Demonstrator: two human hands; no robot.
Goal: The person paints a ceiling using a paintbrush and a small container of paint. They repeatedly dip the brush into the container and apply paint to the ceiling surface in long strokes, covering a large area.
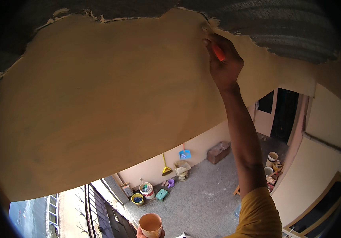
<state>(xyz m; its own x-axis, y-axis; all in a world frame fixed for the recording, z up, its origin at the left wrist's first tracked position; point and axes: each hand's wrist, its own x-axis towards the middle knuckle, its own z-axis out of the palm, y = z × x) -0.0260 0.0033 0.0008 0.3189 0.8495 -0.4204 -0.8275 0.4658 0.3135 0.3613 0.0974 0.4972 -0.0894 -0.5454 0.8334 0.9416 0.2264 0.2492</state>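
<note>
Raised high at the upper right, my right hand point(226, 67) is closed round the red-orange handle point(219, 52) of a paintbrush. The brush tip meets the upper edge of a tan-painted wall panel point(119, 87), just under the grey corrugated roof sheet point(285, 29). My hand hides part of the brush. Low in the picture, my left hand point(140, 233) holds a peach-coloured cup point(151, 223). Only some of its fingers show at the cup's sides. The inside of the cup is coated in a similar tan-peach colour.
Far below lies a grey floor point(202, 198). Along the wall are a yellow broom point(166, 170), blue dustpan point(184, 154), buckets point(147, 191), a green stool point(161, 194) and a brown block point(218, 152). A dark metal gate point(107, 216) stands lower left; more buckets point(272, 157) sit right.
</note>
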